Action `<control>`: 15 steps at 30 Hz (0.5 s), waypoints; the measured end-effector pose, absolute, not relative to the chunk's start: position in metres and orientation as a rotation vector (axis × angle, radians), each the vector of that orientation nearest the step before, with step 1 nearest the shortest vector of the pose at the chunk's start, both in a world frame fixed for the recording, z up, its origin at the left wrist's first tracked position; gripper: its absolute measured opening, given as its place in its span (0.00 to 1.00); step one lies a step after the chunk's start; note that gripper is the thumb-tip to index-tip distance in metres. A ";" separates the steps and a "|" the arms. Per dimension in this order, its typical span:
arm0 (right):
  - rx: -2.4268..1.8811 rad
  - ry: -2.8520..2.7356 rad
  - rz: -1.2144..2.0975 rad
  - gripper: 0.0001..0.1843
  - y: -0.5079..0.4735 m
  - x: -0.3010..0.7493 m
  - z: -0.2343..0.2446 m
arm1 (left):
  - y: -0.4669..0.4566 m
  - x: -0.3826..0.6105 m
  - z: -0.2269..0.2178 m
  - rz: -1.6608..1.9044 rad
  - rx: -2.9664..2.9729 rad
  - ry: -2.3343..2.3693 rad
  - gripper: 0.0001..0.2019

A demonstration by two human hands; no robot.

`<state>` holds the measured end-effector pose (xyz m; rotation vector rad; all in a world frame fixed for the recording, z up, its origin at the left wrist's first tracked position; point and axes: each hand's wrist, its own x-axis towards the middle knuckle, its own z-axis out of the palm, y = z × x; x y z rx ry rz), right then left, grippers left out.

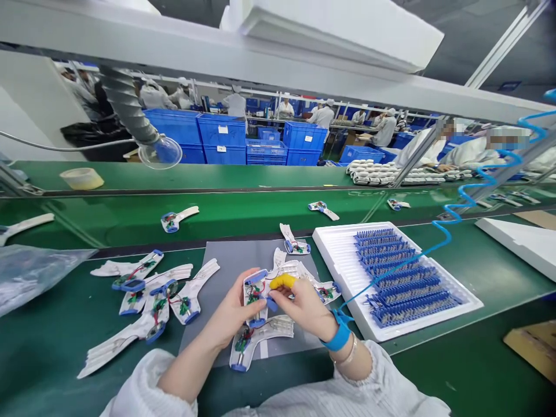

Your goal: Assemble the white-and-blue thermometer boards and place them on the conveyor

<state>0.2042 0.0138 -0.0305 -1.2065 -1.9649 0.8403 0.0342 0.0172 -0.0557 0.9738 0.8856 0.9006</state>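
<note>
My left hand [237,307] is closed around a white plastic housing half [255,291] with a blue end, green circuit board, thin wires and a metal cylinder inside. My right hand [304,304] comes over it from the right, a yellow finger cot [282,281] on one finger and a blue wrist strap at the wrist. Between its thumb and fingers is a small blue plastic piece [272,303], right beside the held housing. Another housing half [256,341] lies just below my hands on the grey mat [219,341]. More lie partly hidden behind my right hand.
Several open housing halves [147,313] overlap on the left. A white foam tray [328,246] with rows of blue parts [399,272] stands at right, crossed by a coiled blue cord [452,223]. Housings ride the green conveyor [243,211]. An extraction nozzle [158,152] hangs ahead; co-workers sit beyond.
</note>
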 end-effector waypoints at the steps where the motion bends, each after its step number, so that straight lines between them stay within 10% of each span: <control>1: -1.204 -1.973 0.830 0.06 0.013 0.204 -0.030 | 0.017 0.035 -0.056 0.910 0.988 0.899 0.31; 15: -1.140 -2.028 0.545 0.12 0.023 0.196 -0.044 | 0.015 0.029 -0.064 1.201 0.968 0.890 0.29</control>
